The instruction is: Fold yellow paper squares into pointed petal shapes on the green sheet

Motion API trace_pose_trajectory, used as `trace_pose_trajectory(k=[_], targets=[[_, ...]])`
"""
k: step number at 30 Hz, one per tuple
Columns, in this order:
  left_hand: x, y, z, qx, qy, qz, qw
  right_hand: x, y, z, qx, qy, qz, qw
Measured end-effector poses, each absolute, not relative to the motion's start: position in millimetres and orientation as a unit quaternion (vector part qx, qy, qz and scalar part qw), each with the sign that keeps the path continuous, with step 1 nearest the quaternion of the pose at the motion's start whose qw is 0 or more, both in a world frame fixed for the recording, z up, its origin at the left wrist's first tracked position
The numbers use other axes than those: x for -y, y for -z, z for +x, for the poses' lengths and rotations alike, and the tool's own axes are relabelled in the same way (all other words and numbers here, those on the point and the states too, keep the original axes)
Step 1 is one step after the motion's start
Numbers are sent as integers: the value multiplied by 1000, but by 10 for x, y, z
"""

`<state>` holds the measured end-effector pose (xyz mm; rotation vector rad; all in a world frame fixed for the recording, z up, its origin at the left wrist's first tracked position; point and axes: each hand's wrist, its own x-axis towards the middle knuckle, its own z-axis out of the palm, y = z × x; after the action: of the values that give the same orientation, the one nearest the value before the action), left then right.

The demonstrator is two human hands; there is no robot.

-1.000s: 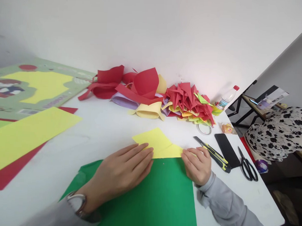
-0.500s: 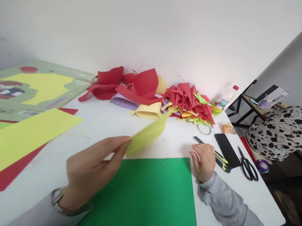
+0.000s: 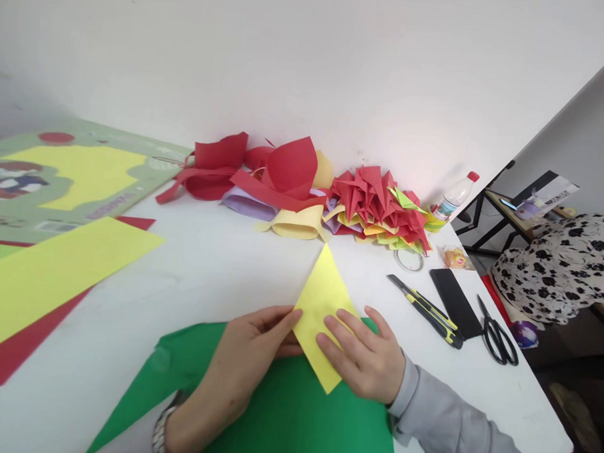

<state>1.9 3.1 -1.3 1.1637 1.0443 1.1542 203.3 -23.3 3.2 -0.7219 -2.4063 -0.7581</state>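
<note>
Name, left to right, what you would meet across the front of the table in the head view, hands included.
Long yellow paper sheet → left hand → diamond-shaped yellow paper → right hand → yellow-and-black utility knife → black-handled scissors.

The yellow paper [image 3: 323, 294], raised in the left hand [image 3: 240, 367] 0.5 s earlier, is now laid as a diamond across the far edge of the green sheet [image 3: 294, 416]. Its face is now touched by the right hand [image 3: 369, 359], by which the utility knife [image 3: 431, 313] is no longer partly hidden.
</note>
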Motion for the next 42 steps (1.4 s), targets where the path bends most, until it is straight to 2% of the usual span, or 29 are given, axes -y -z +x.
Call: trace_pose_trajectory(k=[3,6,9,13,17,23,30,34,42], targets=[[2,-26,14,-489,-405,568,523,186,-22,2071,892,244,-290,247],[-40,-73,-84,-532,-358,700,314,119,27,2162,903,204,-294,237],[-122,-64,-197,-431,-380,807,137,64,72,2256,919,163,-284,218],[-179,26,-264,-276,-344,896,47,54,87,2334,935,134,-255,207],[-159,98,-266,-225,-273,935,40,78,78,2379,939,130,-238,210],[-113,107,-255,-229,-208,950,50,40,59,2442,938,87,-263,210],[-2,49,-192,-244,-193,947,86,2,107,2402,856,-91,-366,355],[67,54,-151,-241,-197,946,90,4,135,2370,779,-103,-470,402],[155,88,-95,-219,-212,950,68,-14,129,2312,755,-32,-555,348]])
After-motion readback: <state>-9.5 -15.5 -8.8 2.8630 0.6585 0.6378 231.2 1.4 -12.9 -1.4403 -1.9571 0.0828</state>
